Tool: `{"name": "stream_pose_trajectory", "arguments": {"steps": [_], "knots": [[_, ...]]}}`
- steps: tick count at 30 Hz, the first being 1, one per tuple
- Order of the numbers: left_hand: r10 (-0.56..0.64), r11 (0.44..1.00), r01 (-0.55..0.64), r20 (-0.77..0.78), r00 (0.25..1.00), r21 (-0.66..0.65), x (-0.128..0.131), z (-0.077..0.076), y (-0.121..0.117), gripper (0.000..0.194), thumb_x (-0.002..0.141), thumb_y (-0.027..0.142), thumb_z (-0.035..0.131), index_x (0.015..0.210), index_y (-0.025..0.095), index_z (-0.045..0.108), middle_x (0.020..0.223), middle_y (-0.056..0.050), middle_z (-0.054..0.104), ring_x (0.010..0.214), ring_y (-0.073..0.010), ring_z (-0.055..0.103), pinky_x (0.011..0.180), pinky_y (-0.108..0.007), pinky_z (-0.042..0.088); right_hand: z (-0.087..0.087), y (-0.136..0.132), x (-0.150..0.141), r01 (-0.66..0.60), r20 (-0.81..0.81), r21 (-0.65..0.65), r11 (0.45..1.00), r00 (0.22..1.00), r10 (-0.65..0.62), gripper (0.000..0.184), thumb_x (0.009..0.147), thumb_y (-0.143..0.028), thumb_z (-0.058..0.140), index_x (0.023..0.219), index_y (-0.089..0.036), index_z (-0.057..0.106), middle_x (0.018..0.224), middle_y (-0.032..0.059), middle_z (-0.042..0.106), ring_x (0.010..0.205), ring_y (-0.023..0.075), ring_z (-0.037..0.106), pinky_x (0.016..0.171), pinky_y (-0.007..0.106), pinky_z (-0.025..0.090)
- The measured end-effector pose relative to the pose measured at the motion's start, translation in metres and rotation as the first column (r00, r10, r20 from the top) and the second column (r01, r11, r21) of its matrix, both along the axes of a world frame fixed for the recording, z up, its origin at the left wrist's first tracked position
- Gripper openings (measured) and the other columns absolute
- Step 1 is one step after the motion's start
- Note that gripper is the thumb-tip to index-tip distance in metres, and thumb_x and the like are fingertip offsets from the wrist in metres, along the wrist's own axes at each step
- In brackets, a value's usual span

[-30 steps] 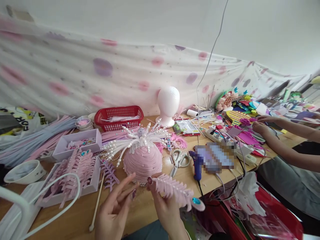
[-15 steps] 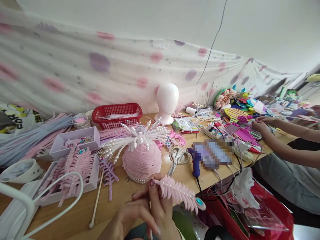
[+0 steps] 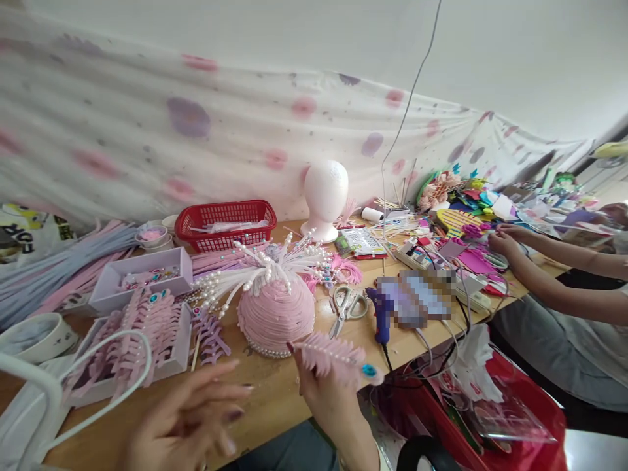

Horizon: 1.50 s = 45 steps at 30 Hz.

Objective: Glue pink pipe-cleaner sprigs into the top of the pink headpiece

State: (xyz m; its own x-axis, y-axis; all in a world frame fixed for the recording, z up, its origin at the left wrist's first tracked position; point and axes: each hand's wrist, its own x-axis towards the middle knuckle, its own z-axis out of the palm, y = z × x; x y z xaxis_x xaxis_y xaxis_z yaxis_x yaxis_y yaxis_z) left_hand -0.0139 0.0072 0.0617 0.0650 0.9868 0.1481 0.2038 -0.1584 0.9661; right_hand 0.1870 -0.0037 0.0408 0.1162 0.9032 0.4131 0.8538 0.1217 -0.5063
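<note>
My right hand (image 3: 328, 400) is closed on a pink feather-shaped piece (image 3: 333, 354) with a teal gem at its tip, held level just in front of a pink dome headpiece (image 3: 276, 313) topped with white pearl sprays. My left hand (image 3: 189, 418) hovers low over the wooden table (image 3: 275, 392), fingers spread, holding nothing, blurred by motion. It is nearest a lilac box of more pink feather pieces (image 3: 142, 337).
Scissors (image 3: 347, 305) and a blue glue gun (image 3: 381, 315) lie right of the dome. A red basket (image 3: 224, 224), a white foam head (image 3: 324, 196) and a second lilac box (image 3: 142, 278) stand behind. Another person's hands (image 3: 505, 243) work among coloured craft scraps at the right.
My left hand has left the feather piece and swung down and left, fingers opening. The right hand keeps the piece, now held lower and flatter.
</note>
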Motion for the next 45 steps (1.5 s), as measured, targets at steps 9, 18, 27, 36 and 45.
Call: {"name": "stream_pose_trajectory", "arguments": {"steps": [9,18,27,36,45], "knots": [[-0.126,0.805,0.278,-0.308,0.943,0.524,0.037,-0.017,0.018,0.020,0.089,0.018,0.061,0.105,0.026,0.070,0.098,-0.004,0.074,0.088,-0.0155,0.074,0.077,-0.021,0.060,-0.002,-0.014,-0.012,-0.092,-0.067,-0.336,0.937,0.995,0.074,0.008,0.083,-0.017,0.058,0.085,-0.019,0.066,0.061,0.0008,0.070,0.052,0.0151,0.060,0.051,0.025,0.025],[-0.228,0.890,0.300,-0.236,0.945,0.342,0.016,-0.015,0.024,0.004,0.081,0.024,0.072,0.083,0.026,0.073,0.078,0.000,0.077,0.068,-0.0156,0.074,0.062,-0.018,0.060,0.001,-0.020,-0.013,-0.276,-0.527,-0.325,0.904,0.847,0.069,0.024,0.091,-0.032,0.056,0.072,-0.018,0.058,0.053,-0.0012,0.063,0.045,0.0095,0.053,0.046,0.018,0.032],[-0.156,0.957,0.166,-0.059,0.986,0.237,0.027,-0.006,0.018,0.006,0.082,0.025,0.070,0.081,0.026,0.076,0.086,-0.002,0.078,0.081,-0.0194,0.074,0.074,-0.026,0.061,0.015,-0.021,-0.008,-0.296,-0.777,-0.244,0.923,0.630,-0.003,0.035,0.093,-0.048,0.056,0.088,-0.015,0.067,0.074,0.0075,0.075,0.061,0.0160,0.072,0.049,0.019,0.048],[0.000,0.996,-0.005,0.060,0.998,0.094,0.036,0.001,0.010,0.004,0.075,0.030,0.076,0.074,0.027,0.075,0.080,-0.001,0.078,0.076,-0.0198,0.072,0.071,-0.030,0.059,0.014,-0.022,-0.010,-0.360,-0.938,-0.138,0.923,0.345,-0.006,0.041,0.087,-0.056,0.063,0.086,-0.015,0.064,0.065,0.0061,0.073,0.052,0.0166,0.070,0.056,0.026,0.056],[0.051,0.999,-0.050,0.073,0.996,-0.013,0.047,0.001,0.015,0.012,0.075,0.033,0.075,0.080,0.023,0.075,0.083,-0.004,0.078,0.078,-0.0204,0.073,0.069,-0.029,0.059,0.015,-0.012,-0.011,-0.366,-0.959,-0.153,0.918,0.279,-0.049,0.043,0.083,-0.059,0.066,0.084,-0.016,0.062,0.055,0.0029,0.069,0.042,0.0136,0.064,0.048,0.022,0.051]]}}
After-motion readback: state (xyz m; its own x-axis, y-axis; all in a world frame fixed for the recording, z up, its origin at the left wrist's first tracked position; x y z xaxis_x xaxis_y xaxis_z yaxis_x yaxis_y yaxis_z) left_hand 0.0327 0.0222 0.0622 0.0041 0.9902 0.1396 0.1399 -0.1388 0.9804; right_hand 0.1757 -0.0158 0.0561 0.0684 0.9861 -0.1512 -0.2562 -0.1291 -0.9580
